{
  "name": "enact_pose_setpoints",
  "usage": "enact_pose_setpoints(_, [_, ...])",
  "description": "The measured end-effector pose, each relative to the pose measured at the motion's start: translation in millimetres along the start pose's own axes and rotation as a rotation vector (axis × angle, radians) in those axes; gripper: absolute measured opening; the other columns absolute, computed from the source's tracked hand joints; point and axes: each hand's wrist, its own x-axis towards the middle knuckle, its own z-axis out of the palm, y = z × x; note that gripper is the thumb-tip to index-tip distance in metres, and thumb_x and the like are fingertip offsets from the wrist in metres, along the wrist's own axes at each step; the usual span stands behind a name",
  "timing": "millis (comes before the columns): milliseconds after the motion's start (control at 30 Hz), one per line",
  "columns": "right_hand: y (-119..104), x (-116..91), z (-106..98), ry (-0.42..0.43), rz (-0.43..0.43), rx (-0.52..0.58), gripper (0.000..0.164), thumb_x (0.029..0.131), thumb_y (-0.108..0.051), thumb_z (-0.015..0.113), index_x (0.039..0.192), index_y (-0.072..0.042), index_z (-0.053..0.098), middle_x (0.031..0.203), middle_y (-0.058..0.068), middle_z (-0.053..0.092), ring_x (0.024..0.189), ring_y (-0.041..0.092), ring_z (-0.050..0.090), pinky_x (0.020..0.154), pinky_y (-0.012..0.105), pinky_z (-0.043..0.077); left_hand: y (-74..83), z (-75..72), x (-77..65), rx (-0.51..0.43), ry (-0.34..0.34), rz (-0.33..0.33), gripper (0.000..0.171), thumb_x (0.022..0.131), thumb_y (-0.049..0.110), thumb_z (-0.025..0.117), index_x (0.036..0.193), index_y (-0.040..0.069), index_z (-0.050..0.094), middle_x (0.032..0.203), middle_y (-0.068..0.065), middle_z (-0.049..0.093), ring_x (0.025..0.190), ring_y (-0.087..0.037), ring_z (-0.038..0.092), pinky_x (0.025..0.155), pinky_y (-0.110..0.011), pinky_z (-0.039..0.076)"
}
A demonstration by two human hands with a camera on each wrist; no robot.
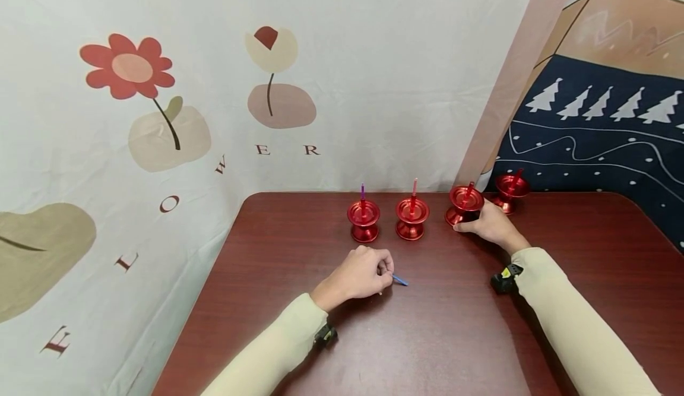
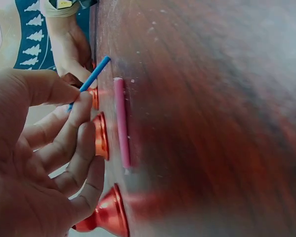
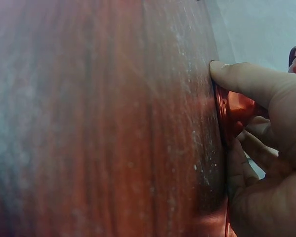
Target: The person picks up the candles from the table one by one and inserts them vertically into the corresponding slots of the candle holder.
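My left hand (image 1: 360,272) pinches a thin blue candle (image 2: 95,75) between thumb and forefinger, just above the table. A pink candle (image 2: 122,123) lies on the tabletop near that hand, mostly hidden in the head view. At the back edge my right hand (image 1: 494,225) grips the base of a shiny red candle holder (image 1: 466,199), thumb along its near rim in the right wrist view. Left of it stand a holder (image 1: 411,230) bearing a pink candle (image 1: 415,187) and another holder (image 1: 364,231) with a purple candle (image 1: 363,192). Each stands upright.
One more red holder (image 1: 512,187) stands behind my right hand, a short red tube rising from its dish. The brown table (image 1: 427,336) meets a pale flower-printed cloth (image 1: 374,87) and a dark tree-patterned cloth (image 1: 598,129) at its back edge.
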Motion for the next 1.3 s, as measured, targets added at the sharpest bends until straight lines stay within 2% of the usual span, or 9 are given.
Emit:
enact_pose_setpoints(100, [0.1,-0.6,0.0,0.002,-0.001,-0.001,0.083,0.09,-0.016,0.089,0.154,0.015,0.046,0.144,0.041,0.058,0.134,0.056,0.054,0.117,0.072,0.037,16.1,-9.3,4.0,0.003,0.007,-0.011,0.01,0.088,0.008,0.073,0.088,0.017,0.068,0.066,0.02,0.062,0.058,0.009,0.058,0.071,-0.022,0.051])
enact_pose_setpoints(333, [-1.0,0.5,0.1,0.004,-0.01,-0.006,0.085,0.089,-0.016,0.09,0.154,0.015,0.046,0.145,0.04,0.058,0.135,0.055,0.054,0.117,0.071,0.037,27.5,-6.0,16.7,0.068,-0.031,0.003,0.01,0.087,0.012,0.077,0.088,0.019,0.071,0.072,0.018,0.063,0.074,0.001,0.059,0.078,-0.023,0.051])
enact_pose_setpoints(400, [-1.4,0.3,0.5,-0.001,-0.006,-0.008,0.087,0.089,-0.016,0.091,0.155,0.015,0.044,0.147,0.04,0.057,0.136,0.055,0.054,0.118,0.071,0.036,21.2,4.3,20.5,0.079,-0.039,0.016,0.006,0.089,0.015,0.076,0.09,0.019,0.073,0.072,0.019,0.064,0.076,0.0,0.061,0.08,-0.024,0.052])
enact_pose_setpoints(600, [-3.3,-4.6,-0.5,-0.015,-0.017,-0.014,0.09,0.088,-0.018,0.093,0.156,0.014,0.044,0.148,0.039,0.058,0.138,0.055,0.053,0.118,0.073,0.035,13.3,15.9,24.9,0.091,-0.05,0.069,0.002,0.089,0.019,0.074,0.089,0.021,0.074,0.072,0.021,0.063,0.074,0.0,0.061,0.077,-0.026,0.052])
enact_pose_setpoints(633, [-3.6,-5.9,-0.7,-0.016,-0.022,-0.015,0.089,0.088,-0.018,0.093,0.156,0.014,0.044,0.147,0.039,0.058,0.137,0.055,0.053,0.118,0.073,0.036,20.7,8.2,23.3,0.076,-0.064,0.062,0.005,0.089,0.016,0.075,0.088,0.021,0.074,0.071,0.022,0.062,0.072,0.002,0.059,0.075,-0.024,0.052])
enact_pose_setpoints(833, [-5.1,-13.4,1.0,-0.013,-0.041,0.001,0.087,0.086,-0.015,0.095,0.153,0.013,0.048,0.144,0.037,0.061,0.134,0.053,0.057,0.117,0.071,0.038,25.1,0.8,24.9,0.128,-0.078,0.056,0.005,0.097,0.017,0.079,0.092,0.019,0.08,0.08,0.015,0.067,0.074,-0.002,0.059,0.071,-0.023,0.05])
enact_pose_setpoints(1033, [-9.2,-17.9,1.5,-0.019,-0.048,0.014,0.088,0.084,-0.015,0.096,0.152,0.014,0.048,0.144,0.037,0.061,0.133,0.053,0.058,0.116,0.071,0.039,21.3,2.5,32.0,0.144,-0.021,0.092,0.01,0.105,0.024,0.075,0.097,0.02,0.079,0.082,0.015,0.071,0.073,-0.005,0.06,0.073,-0.03,0.055])
enact_pose_setpoints(1167, [-9.8,-19.9,3.2,-0.021,-0.04,0.015,0.088,0.084,-0.015,0.096,0.151,0.015,0.048,0.144,0.037,0.061,0.134,0.052,0.058,0.117,0.071,0.039,26.3,1.8,40.4,0.112,0.004,0.066,0.01,0.108,0.022,0.071,0.101,0.017,0.076,0.078,0.016,0.068,0.066,-0.004,0.056,0.067,-0.026,0.05])
enact_pose_setpoints(1300, [-10.1,-21.4,5.9,-0.018,-0.029,0.02,0.087,0.084,-0.014,0.096,0.151,0.014,0.048,0.144,0.037,0.061,0.135,0.053,0.057,0.117,0.07,0.039,39.3,-2.0,51.0,0.095,0.026,0.028,0.01,0.11,0.018,0.068,0.105,0.012,0.074,0.084,0.009,0.07,0.07,-0.005,0.058,0.066,-0.022,0.049])
